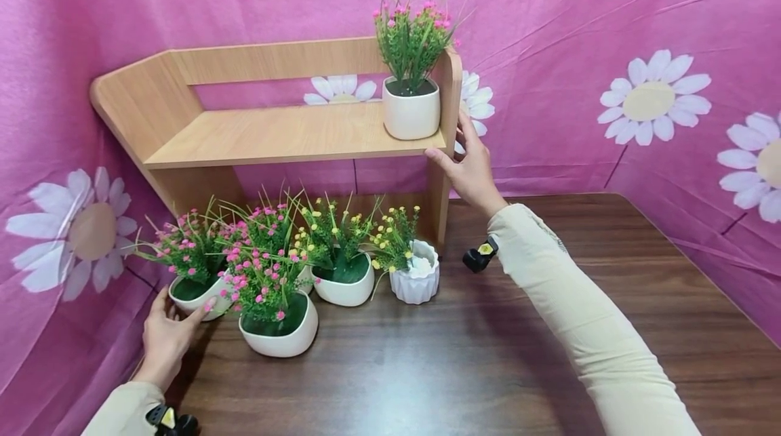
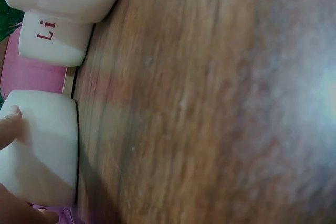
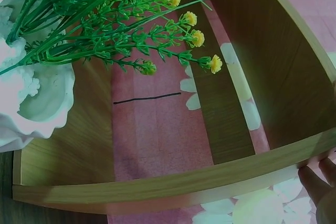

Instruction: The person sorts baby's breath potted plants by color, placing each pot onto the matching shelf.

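Observation:
At the left of the head view, the left hand (image 1: 166,340) holds a white pot with pink flowers (image 1: 194,290) between thumb and fingers; in the left wrist view a thumb lies on the white pot (image 2: 44,145). The right hand (image 1: 471,168) grips the right side panel (image 1: 453,97) of the wooden shelf (image 1: 287,134), thumb at the front edge; its fingers (image 3: 313,184) touch the panel in the right wrist view. Just left of that panel, a pink-flowered pot (image 1: 411,110) stands on the upper board. The shelf is upright.
Right of the held pot stand a front pink-flowered pot (image 1: 282,338), a yellow-flowered pot (image 1: 344,287) and a fluted white pot (image 1: 416,283) with yellow flowers. Another pink-flowered plant is partly hidden behind them. The brown table (image 1: 427,368) meets a pink daisy-patterned cloth (image 1: 549,29).

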`<action>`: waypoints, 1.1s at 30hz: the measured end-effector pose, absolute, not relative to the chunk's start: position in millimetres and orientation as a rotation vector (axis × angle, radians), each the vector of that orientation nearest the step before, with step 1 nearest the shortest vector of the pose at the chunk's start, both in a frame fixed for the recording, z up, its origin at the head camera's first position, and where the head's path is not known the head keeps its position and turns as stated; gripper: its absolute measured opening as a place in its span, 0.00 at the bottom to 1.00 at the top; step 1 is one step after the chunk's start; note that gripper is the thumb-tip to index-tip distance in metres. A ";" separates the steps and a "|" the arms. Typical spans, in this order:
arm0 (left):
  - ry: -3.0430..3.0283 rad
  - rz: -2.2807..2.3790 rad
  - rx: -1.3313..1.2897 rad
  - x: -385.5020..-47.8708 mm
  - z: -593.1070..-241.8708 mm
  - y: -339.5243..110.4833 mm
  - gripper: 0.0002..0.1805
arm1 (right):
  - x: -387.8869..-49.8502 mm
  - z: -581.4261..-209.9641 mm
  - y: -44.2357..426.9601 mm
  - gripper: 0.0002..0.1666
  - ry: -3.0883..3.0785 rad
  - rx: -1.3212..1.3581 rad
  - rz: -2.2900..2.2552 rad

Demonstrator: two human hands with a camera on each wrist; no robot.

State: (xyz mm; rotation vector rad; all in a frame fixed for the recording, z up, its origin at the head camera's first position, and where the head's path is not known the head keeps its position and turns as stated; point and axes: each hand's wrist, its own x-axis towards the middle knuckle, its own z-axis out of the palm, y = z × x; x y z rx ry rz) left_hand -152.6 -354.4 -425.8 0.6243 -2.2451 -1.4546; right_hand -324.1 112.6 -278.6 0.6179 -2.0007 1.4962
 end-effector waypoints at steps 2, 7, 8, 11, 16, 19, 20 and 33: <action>-2.241 -1.454 0.631 -153.4 -425.8 -355.4 0.48 | -323.9 -278.9 112.4 0.47 -2.002 0.618 1.499; -2.230 -1.486 0.604 -155.8 -426.1 -357.0 0.49 | -315.6 -274.1 110.2 0.46 -2.001 0.610 1.523; -2.224 -1.496 0.608 -156.2 -426.1 -357.1 0.49 | -312.0 -271.8 109.3 0.46 -2.001 0.613 1.529; -2.191 -1.538 0.654 -157.2 -426.3 -356.8 0.48 | -300.0 -264.1 106.2 0.45 -2.010 0.617 1.534; -2.142 -1.588 0.702 -157.6 -426.2 -356.5 0.48 | -291.1 -258.7 103.5 0.44 -2.022 0.604 1.516; -2.130 -1.582 0.725 -156.4 -425.4 -357.2 0.48 | -296.5 -262.4 103.3 0.44 -2.009 0.611 1.529; -2.111 -1.593 0.742 -155.9 -424.8 -357.4 0.48 | -300.6 -265.3 103.8 0.45 -2.006 0.611 1.532; -1.893 -1.723 0.731 -148.3 -422.5 -363.9 0.45 | -323.9 -282.2 110.3 0.46 -1.996 0.602 1.494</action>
